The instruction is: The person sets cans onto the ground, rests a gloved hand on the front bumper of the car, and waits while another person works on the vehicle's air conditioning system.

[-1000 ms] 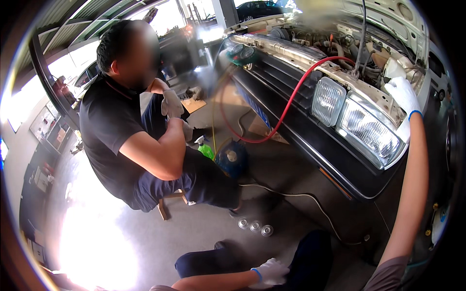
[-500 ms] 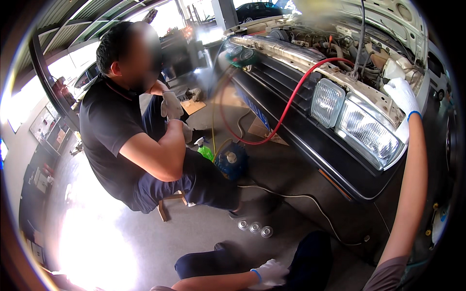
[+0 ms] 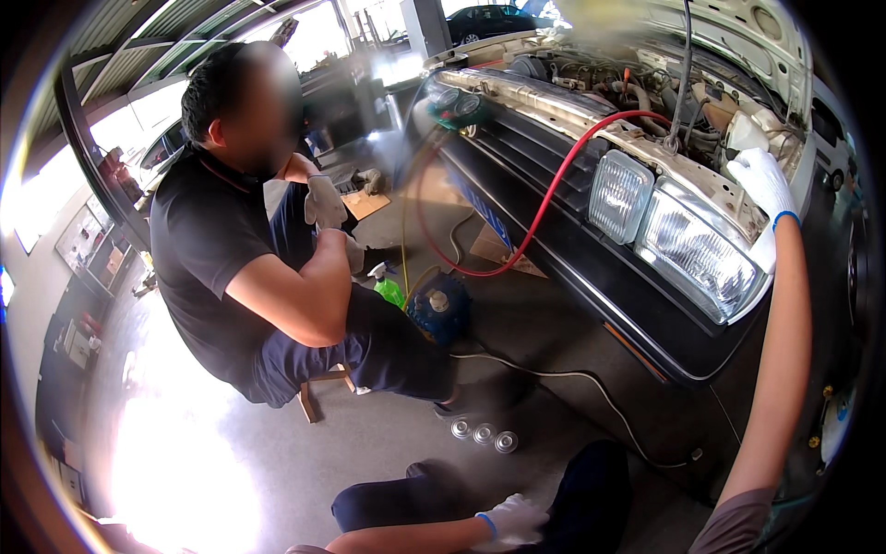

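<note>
The right hand [image 3: 761,180], in a white knit glove with a blue cuff, is raised and rests on the cream-painted front edge of the car's open engine bay [image 3: 701,189], just above the rectangular glass headlamp [image 3: 694,258]; whether its fingers curl round anything I cannot tell. The left hand [image 3: 512,522], gloved alike, lies loosely curled and empty on the dark trouser knee [image 3: 591,499], well apart from the car; the bay edge runs away up and to the left from the right hand.

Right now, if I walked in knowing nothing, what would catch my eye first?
Probably the car's open front filling the right side, with its big square headlights and a red hose looping from the engine bay down to a blue machine on the floor. The right hand, in a white glove, rests on the car's top edge, while a co-worker in a black shirt sits on a low stool at left.
</note>
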Demonstrator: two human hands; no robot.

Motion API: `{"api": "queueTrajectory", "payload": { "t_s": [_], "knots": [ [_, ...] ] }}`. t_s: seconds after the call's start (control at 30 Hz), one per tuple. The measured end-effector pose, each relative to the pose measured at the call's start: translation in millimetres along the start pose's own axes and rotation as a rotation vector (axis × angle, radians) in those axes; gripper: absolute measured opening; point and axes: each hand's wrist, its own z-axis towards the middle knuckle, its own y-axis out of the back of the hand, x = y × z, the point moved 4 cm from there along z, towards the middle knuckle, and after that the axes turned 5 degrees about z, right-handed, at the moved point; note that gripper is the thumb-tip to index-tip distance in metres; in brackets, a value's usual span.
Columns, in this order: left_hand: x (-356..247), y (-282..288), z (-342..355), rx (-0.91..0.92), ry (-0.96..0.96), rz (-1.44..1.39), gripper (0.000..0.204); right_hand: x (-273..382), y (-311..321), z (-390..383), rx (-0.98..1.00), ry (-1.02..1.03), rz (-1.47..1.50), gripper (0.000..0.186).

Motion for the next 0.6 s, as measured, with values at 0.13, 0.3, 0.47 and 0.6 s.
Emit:
{"api": "queueTrajectory", "payload": {
  "t_s": [0.13, 0.3, 0.47, 0.6],
  "knots": [
    [4, -5, 2, -0.004, 0.001, -0.007, 0.041, -3, -4, 3, 0.006, -0.045, 0.004, 0.039],
    [5, -9, 5, -0.027, -0.027, 0.049, 0.044, -8, 4, 3, 0.021, -0.051, 0.013, 0.04],
    [6, -9, 4, -0.016, -0.008, 0.024, 0.044, -9, -3, 5, 0.027, -0.064, 0.001, 0.04],
    [3, -5, 2, 0.008, -0.004, 0.023, 0.043, -9, -4, 4, 0.03, -0.076, 0.007, 0.04]
  ]
}}
